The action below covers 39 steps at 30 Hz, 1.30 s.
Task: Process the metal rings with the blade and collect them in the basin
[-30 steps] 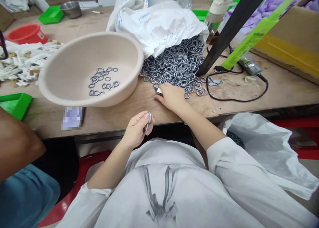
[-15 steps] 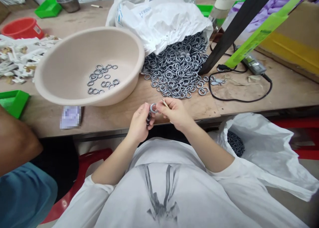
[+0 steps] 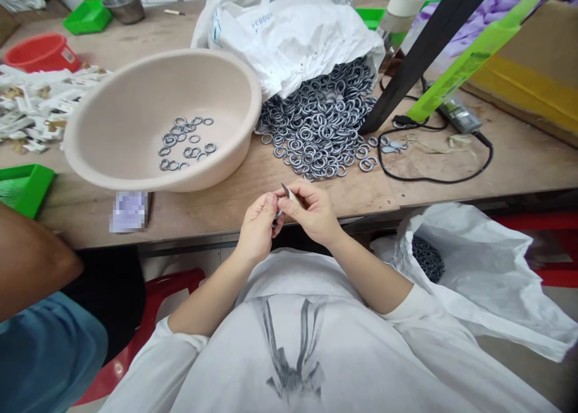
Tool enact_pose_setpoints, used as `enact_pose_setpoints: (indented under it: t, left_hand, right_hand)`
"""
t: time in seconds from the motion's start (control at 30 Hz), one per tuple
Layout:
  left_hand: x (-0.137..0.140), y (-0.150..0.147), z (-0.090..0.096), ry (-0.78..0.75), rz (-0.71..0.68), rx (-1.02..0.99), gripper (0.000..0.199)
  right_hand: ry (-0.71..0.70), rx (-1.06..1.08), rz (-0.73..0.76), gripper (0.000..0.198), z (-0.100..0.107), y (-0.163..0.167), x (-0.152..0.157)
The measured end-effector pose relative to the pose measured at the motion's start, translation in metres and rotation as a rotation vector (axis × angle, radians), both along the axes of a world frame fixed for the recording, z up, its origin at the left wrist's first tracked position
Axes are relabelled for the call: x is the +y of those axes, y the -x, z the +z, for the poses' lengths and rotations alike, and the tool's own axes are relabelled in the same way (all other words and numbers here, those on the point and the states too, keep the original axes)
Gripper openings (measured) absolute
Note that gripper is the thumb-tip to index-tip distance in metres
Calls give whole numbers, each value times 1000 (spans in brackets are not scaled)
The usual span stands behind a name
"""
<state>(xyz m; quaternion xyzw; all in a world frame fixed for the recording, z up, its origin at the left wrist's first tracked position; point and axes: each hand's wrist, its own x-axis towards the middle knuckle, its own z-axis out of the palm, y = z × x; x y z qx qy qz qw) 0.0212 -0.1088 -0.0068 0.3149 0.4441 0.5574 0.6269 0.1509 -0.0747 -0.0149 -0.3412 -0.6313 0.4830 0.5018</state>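
Observation:
At the table's front edge my left hand [image 3: 257, 227] is closed on grey rings [image 3: 277, 215], mostly hidden by the fingers. Against it, my right hand [image 3: 318, 214] pinches a small knife [image 3: 286, 190] with a dark pointed tip and a pale handle. The fingertips of both hands meet around the ring. Just beyond them lies a heap of grey rings [image 3: 323, 127], spilling from a white sack [image 3: 293, 46]. A wide beige basin [image 3: 162, 181] stands to the left, with several rings on its bottom.
A dark post [image 3: 419, 64] and a green strip [image 3: 465, 70] rise at the right, near a black cable [image 3: 451, 183]. An open white bag [image 3: 487, 268] with rings hangs below the edge at right. A co-worker's arm [image 3: 31, 268] is at left.
My hands have come closer together, and the ring that showed between them is now mostly covered. The knife has turned, its dark tip now pointing up and left.

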Motion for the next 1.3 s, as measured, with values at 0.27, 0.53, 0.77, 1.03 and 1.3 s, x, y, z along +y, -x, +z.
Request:
enact_pose_setpoints:
  t: [0.27, 0.53, 0.77, 1.03, 1.3]
  left_hand:
    - [-2, 3, 16, 125, -27, -92, 54]
    - [-3, 2, 13, 146, -39, -111, 54]
    - [-13, 8, 15, 31, -264, -109, 52]
    - [-1, 22, 10, 116, -150, -107, 35]
    - [10, 16, 6, 135, 1, -121, 48]
  right_hand:
    - [-344, -466, -17, 54, 13, -8, -10]
    - [-345, -596, 0, 51, 17, -7, -15]
    - [-94, -588, -135, 55, 7, -23, 23]
    - [-167, -1307, -311, 25, 18, -8, 84]
    - [157, -186, -38, 31, 14, -4, 39]
